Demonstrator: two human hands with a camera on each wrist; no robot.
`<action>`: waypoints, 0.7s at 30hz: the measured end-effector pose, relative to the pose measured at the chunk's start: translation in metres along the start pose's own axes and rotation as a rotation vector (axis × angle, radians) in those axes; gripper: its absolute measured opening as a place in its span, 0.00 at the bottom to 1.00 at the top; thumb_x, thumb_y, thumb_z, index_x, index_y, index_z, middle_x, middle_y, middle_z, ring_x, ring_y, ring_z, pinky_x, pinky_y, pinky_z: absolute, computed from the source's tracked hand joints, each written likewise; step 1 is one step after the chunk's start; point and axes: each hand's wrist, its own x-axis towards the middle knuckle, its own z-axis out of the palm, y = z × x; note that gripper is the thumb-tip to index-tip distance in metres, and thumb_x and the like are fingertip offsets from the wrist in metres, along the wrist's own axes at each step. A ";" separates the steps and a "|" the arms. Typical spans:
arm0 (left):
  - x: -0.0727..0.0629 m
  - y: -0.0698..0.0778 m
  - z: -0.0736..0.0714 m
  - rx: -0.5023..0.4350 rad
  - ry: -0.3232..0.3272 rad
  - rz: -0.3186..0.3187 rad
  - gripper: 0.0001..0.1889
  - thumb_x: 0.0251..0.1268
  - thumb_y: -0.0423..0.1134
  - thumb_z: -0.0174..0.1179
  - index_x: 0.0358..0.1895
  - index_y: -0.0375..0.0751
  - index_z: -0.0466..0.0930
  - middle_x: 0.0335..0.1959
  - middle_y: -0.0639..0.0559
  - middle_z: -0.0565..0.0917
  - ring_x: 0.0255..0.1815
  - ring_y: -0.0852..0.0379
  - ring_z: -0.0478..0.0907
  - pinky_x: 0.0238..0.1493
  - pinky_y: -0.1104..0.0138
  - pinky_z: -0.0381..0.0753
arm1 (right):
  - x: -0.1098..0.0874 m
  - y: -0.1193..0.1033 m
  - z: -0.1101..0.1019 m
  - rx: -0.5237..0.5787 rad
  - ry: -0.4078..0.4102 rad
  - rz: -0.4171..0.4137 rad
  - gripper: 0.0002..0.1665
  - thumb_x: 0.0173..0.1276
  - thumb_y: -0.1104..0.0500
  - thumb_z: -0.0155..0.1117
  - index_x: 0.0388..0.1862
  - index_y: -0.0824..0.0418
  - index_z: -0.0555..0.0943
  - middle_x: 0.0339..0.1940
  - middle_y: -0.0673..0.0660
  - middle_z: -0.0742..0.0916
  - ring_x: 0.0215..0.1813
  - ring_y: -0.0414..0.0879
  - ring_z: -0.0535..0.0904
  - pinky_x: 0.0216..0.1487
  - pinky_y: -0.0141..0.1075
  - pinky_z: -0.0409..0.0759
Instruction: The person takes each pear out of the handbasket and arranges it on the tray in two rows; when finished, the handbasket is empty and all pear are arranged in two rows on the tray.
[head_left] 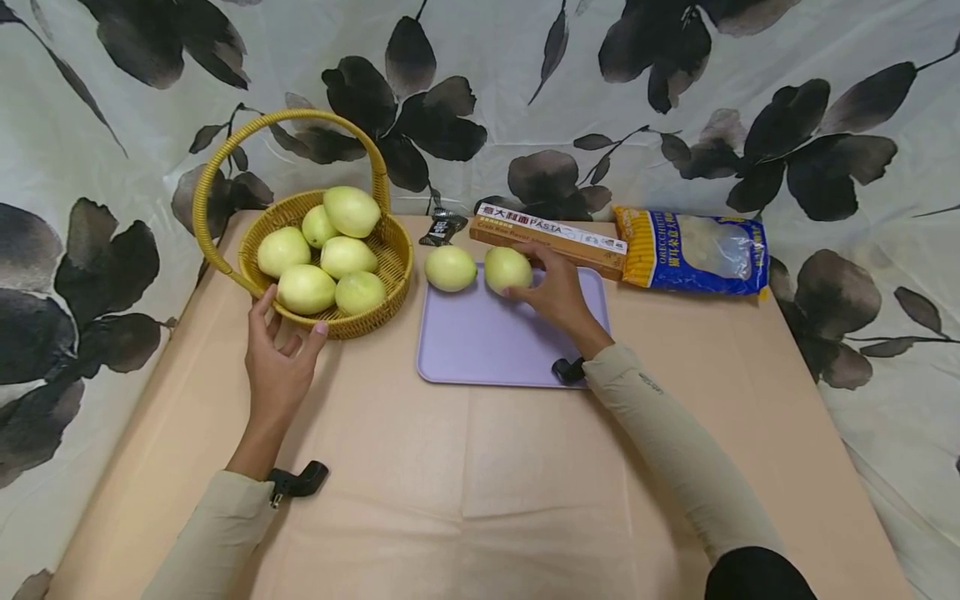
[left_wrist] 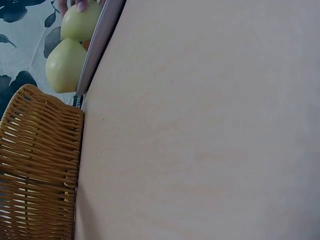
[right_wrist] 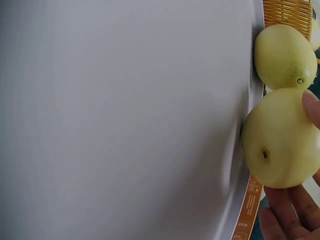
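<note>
Wicker basket (head_left: 390,275) sits far left on the table (head_left: 465,483), w/ five pale green pears inside; the left hand (head_left: 279,367) rests by its near rim, fingers relaxed and spread, thumb touching the weave, gripping nothing; from the left wrist view the basket wall (left_wrist: 40,165) is just beside that hand. Next over, the lilac tray (head_left: 487,350); on its far edge a loose pear (head_left: 450,268) lies free, and just right of it, nearly touching, a second pear (head_left: 507,268) held by the right hand (head_left: 558,296), fingers curled round its right side; right wrist view shows fingertips (right_wrist: 312,107) on it, stem end toward the camera. So the held pear lies far-left of the right palm; right hand is much nearer than left. Behind: pasta box (head_left: 551,237), then blue bag (head_left: 693,250).
</note>
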 end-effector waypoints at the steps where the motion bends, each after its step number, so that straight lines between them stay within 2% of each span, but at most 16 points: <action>1: 0.000 0.000 0.000 0.002 -0.001 0.000 0.45 0.73 0.43 0.69 0.86 0.59 0.51 0.89 0.58 0.48 0.88 0.49 0.54 0.79 0.39 0.68 | 0.001 0.000 0.001 -0.009 0.001 0.012 0.43 0.55 0.64 0.88 0.70 0.59 0.80 0.68 0.58 0.85 0.68 0.54 0.81 0.74 0.49 0.78; 12: 0.000 0.000 0.000 0.013 0.004 0.000 0.45 0.73 0.43 0.68 0.86 0.61 0.51 0.88 0.60 0.49 0.87 0.49 0.55 0.79 0.39 0.69 | 0.005 -0.009 0.009 -0.077 0.000 0.061 0.43 0.62 0.57 0.84 0.75 0.59 0.77 0.70 0.59 0.83 0.69 0.54 0.80 0.73 0.49 0.78; 21: 0.000 -0.001 0.000 0.009 -0.001 -0.005 0.45 0.73 0.44 0.68 0.86 0.61 0.51 0.88 0.60 0.48 0.87 0.49 0.55 0.80 0.40 0.69 | 0.004 -0.023 0.008 -0.193 -0.011 0.034 0.45 0.62 0.54 0.84 0.77 0.58 0.76 0.74 0.59 0.81 0.76 0.55 0.74 0.79 0.51 0.69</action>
